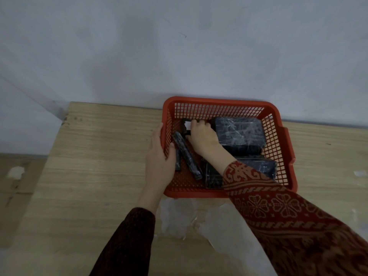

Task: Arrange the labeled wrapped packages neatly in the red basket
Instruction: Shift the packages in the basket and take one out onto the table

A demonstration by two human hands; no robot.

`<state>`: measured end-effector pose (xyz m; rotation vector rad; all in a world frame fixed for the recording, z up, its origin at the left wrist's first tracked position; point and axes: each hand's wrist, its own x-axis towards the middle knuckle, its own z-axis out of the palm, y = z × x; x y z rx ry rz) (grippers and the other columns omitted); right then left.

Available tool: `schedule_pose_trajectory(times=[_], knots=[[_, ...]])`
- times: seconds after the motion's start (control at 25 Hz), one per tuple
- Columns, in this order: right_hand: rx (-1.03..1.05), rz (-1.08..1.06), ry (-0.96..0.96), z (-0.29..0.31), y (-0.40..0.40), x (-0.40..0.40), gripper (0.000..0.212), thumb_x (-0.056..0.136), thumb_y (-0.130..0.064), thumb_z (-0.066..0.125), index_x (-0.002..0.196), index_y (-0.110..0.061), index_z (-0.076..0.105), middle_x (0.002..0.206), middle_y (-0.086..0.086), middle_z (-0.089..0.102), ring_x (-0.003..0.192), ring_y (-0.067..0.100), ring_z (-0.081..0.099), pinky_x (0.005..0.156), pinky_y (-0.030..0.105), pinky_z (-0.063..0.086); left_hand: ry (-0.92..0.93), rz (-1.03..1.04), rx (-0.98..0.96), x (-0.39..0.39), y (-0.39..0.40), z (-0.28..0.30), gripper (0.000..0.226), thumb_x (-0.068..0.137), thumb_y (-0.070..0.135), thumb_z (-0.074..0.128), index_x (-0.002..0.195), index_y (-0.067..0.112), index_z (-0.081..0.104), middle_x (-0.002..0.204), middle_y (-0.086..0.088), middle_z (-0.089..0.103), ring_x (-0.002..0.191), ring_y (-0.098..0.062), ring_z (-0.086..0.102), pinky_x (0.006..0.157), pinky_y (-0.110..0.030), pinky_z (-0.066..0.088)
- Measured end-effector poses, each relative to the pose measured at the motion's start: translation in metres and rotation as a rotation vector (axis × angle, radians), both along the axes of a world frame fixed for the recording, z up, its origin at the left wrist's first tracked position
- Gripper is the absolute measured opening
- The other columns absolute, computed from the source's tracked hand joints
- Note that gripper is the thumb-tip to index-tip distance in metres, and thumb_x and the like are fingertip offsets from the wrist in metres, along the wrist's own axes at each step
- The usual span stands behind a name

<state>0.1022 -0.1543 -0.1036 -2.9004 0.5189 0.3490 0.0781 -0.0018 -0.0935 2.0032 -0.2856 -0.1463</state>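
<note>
Behind, pale wall [179,46] meets scuffed wooden table [89,156].

Basket [219,103]: on the table [95,156], against the wall [179,46].
Large package [239,134]: inside, far right.
Slim package [186,154]: inside, left.
Left hand [159,158]: on the basket's left wall.

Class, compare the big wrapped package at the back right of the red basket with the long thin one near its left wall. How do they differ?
The big package is a broad, thick block; the thin package is a narrow bar. The big package sits roughly square to the red basket; the thin package lies diagonally. Both are dark, in glossy clear wrap, and neither is held.
</note>
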Motion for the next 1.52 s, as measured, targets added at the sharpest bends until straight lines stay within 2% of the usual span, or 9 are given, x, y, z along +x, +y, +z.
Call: schedule_pose_trajectory(times=[0.24, 0.52, 0.72, 0.88, 1.0, 1.08, 1.28, 1.4, 1.52], knots=[[0.013, 0.022, -0.095, -0.004, -0.006, -0.001, 0.047, 0.091, -0.037, 0.056, 0.123, -0.005, 0.044, 0.123, 0.021, 0.053, 0.111, 0.037, 0.053, 0.08, 0.042, 0.051, 0.011, -0.004, 0.006, 0.0, -0.001, 0.002, 0.057, 0.097, 0.014, 0.049, 0.15, 0.017, 0.027, 0.147, -0.006, 0.046, 0.132, -0.02, 0.048, 0.11, -0.045, 0.041], [0.073, 0.107, -0.13, -0.004, 0.002, 0.003, 0.043, 0.09, -0.019, 0.057, 0.128, -0.008, 0.04, 0.129, 0.021, 0.043, 0.117, 0.04, 0.047, 0.087, 0.047, 0.05, -0.013, -0.008, 0.007, 0.001, -0.001, -0.001, 0.057, 0.097, 0.011, 0.048, 0.15, 0.015, 0.027, 0.147, -0.006, 0.046, 0.131, -0.02, 0.048, 0.111, -0.043, 0.041], [0.175, 0.218, -0.248, 0.024, -0.021, -0.028, 0.036, 0.09, -0.022, 0.057, 0.122, -0.007, 0.049, 0.122, 0.015, 0.051, 0.113, 0.032, 0.048, 0.093, 0.043, 0.046, -0.079, 0.017, 0.01, -0.001, -0.001, -0.003, 0.052, 0.096, 0.011, 0.049, 0.146, 0.011, 0.035, 0.139, -0.003, 0.048, 0.119, -0.004, 0.046, 0.105, -0.01, 0.035], [0.261, 0.335, -0.205, 0.04, -0.059, -0.107, 0.037, 0.089, -0.032, 0.06, 0.121, -0.015, 0.052, 0.117, 0.006, 0.057, 0.106, 0.023, 0.056, 0.088, 0.036, 0.049, -0.391, 0.07, 0.135, -0.009, 0.0, 0.007, 0.033, 0.092, 0.006, 0.054, 0.124, 0.003, 0.059, 0.123, -0.016, 0.059, 0.115, -0.027, 0.054, 0.103, -0.043, 0.042], [0.04, 0.259, 0.053, 0.031, -0.076, -0.139, 0.062, 0.088, -0.047, 0.057, 0.138, -0.016, 0.04, 0.131, 0.009, 0.052, 0.12, 0.027, 0.048, 0.097, 0.04, 0.043, -0.653, -0.131, 0.341, -0.025, -0.004, 0.017, 0.027, 0.088, 0.006, 0.058, 0.114, 0.003, 0.067, 0.116, -0.016, 0.067, 0.109, -0.032, 0.063, 0.097, -0.049, 0.045], [0.003, 0.226, 0.087, 0.032, -0.077, -0.145, 0.063, 0.086, -0.05, 0.057, 0.136, -0.015, 0.042, 0.13, 0.009, 0.054, 0.119, 0.028, 0.049, 0.097, 0.04, 0.041, -0.685, -0.267, 0.358, -0.052, -0.011, 0.022, 0.026, 0.088, 0.009, 0.057, 0.11, 0.004, 0.069, 0.108, -0.014, 0.07, 0.103, -0.031, 0.066, 0.093, -0.047, 0.048], [0.088, 0.179, -0.164, 0.064, -0.067, -0.167, 0.044, 0.08, -0.035, 0.07, 0.112, -0.013, 0.05, 0.113, 0.01, 0.058, 0.099, 0.031, 0.059, 0.081, 0.039, 0.046, -0.515, -0.324, 0.487, -0.131, -0.015, 0.007, 0.033, 0.091, 0.021, 0.047, 0.114, 0.008, 0.067, 0.111, -0.011, 0.069, 0.108, -0.031, 0.065, 0.102, -0.05, 0.045], [0.112, 0.101, -0.527, 0.09, -0.063, -0.2, 0.039, 0.082, -0.031, 0.068, 0.111, -0.008, 0.054, 0.106, 0.011, 0.059, 0.094, 0.03, 0.059, 0.075, 0.037, 0.047, -0.538, -0.331, 0.599, -0.138, -0.01, -0.004, 0.036, 0.088, 0.017, 0.058, 0.12, 0.002, 0.064, 0.122, -0.018, 0.066, 0.12, -0.037, 0.059, 0.11, -0.058, 0.035], [0.166, -0.1, -0.802, 0.107, -0.066, -0.244, 0.039, 0.085, -0.031, 0.066, 0.115, -0.008, 0.055, 0.106, 0.01, 0.06, 0.091, 0.024, 0.058, 0.075, 0.031, 0.046, -0.581, -0.387, 0.629, -0.136, -0.006, -0.01, 0.043, 0.088, 0.018, 0.05, 0.126, 0.002, 0.06, 0.125, -0.019, 0.064, 0.121, -0.037, 0.058, 0.111, -0.056, 0.034]])
